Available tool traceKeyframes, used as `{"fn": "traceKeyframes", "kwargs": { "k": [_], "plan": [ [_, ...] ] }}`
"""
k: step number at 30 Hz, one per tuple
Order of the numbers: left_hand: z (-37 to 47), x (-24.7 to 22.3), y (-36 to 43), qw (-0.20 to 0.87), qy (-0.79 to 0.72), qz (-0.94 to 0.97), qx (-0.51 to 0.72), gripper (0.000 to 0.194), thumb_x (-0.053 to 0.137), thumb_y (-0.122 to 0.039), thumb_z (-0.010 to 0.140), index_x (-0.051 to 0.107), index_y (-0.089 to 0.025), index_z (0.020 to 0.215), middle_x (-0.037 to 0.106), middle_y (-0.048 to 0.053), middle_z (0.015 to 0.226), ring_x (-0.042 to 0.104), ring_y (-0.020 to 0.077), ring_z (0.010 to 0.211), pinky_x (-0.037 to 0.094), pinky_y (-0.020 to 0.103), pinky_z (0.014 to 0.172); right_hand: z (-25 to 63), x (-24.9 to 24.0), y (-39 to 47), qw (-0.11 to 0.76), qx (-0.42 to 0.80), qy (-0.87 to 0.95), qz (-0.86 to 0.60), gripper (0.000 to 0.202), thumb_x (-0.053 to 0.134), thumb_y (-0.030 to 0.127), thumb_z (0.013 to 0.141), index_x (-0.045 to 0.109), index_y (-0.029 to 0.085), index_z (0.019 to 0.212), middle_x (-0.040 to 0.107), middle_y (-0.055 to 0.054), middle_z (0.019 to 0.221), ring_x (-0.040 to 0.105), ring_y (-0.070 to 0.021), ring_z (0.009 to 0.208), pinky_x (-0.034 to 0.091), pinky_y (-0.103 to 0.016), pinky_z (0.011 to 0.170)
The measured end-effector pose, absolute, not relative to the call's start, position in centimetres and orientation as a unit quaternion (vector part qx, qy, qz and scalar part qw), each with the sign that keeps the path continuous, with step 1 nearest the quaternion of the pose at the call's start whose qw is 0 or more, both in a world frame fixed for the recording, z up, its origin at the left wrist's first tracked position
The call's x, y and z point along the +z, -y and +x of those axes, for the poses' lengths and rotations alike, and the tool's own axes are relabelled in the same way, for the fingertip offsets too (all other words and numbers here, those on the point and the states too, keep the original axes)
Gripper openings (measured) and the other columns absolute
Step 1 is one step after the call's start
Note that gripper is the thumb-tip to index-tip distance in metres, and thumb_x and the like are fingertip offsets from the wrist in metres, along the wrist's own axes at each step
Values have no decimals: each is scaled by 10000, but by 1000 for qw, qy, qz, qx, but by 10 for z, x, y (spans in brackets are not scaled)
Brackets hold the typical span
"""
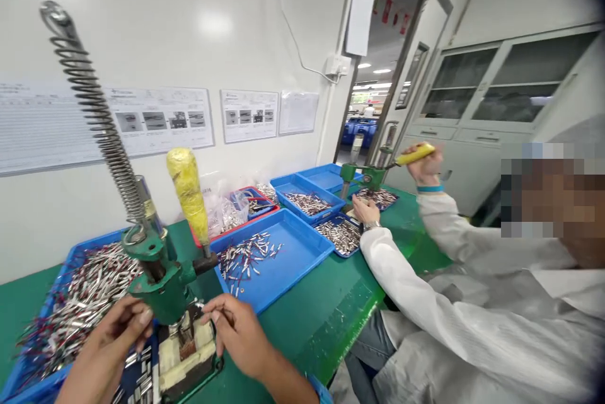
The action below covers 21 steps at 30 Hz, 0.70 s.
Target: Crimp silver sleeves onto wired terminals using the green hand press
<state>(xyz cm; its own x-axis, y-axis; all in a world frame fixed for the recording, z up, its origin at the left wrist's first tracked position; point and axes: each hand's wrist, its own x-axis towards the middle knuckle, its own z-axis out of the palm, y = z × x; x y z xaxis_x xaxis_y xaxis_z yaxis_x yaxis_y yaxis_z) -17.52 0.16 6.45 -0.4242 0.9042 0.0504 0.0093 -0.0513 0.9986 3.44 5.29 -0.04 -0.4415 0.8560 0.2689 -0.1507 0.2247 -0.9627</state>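
Bench: green mat (302, 322), smooth; white wall behind.
Press: my green hand press (163, 281), coiled steel spring, yellow-wrapped lever.
Left hand (111, 344): fingers loosely curled at press base, holding nothing I can see.
Right hand (239, 328): fingertips pinched narrow beside the die.
Trays: blue plastic tray (278, 256), scattered metal pins.

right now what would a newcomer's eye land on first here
Front and centre stands a green hand press with a tall coil spring and a yellow-wrapped lever; the left hand and right hand work at its base. Blue trays of small metal parts line the green bench. At right, a white-coated co-worker pulls a second press's lever.
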Motion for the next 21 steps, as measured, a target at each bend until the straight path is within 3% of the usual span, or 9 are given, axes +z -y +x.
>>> {"fn": "traceKeyframes", "kwargs": {
  "k": [5, 13, 18, 21],
  "plan": [
    [-160, 48, 5, 452, -499, 392, 627, 440, 835, -422, 667, 598, -228, 983, 572, -33, 745, 529, 134, 664, 428, 215, 539, 22, 8, -30, 408, 450, 729, -316, 203, 434, 240, 956, 622, 218, 1030, 718, -13, 954, 531, -75, 488, 439, -212, 513],
    [-173, 33, 9, 458, -467, 436, 618, 301, 779, -354, 760, 626, -212, 977, 578, -21, 792, 501, 117, 679, 415, 222, 599, -2, 6, -23, 344, 377, 799, -318, 226, 375, 185, 950, 596, 223, 982, 693, -35, 901, 639, -170, 785, 461, -269, 688],
    [-172, 29, 7, 446, -473, 422, 631, 303, 731, -379, 807, 648, -190, 1030, 584, -9, 773, 525, 125, 692, 410, 222, 594, -7, -4, -23, 279, 348, 828, -339, 307, 382, 63, 864, 633, 202, 975, 694, -33, 870, 622, -166, 760, 410, -252, 685],
    [-168, 29, 5, 431, -473, 404, 654, 235, 717, -372, 823, 629, -195, 950, 581, -22, 733, 528, 115, 656, 396, 215, 558, -7, -3, -24, 251, 351, 833, -346, 346, 393, 46, 839, 666, 206, 978, 700, -24, 840, 619, -162, 746, 381, -238, 661]
  ]
}}
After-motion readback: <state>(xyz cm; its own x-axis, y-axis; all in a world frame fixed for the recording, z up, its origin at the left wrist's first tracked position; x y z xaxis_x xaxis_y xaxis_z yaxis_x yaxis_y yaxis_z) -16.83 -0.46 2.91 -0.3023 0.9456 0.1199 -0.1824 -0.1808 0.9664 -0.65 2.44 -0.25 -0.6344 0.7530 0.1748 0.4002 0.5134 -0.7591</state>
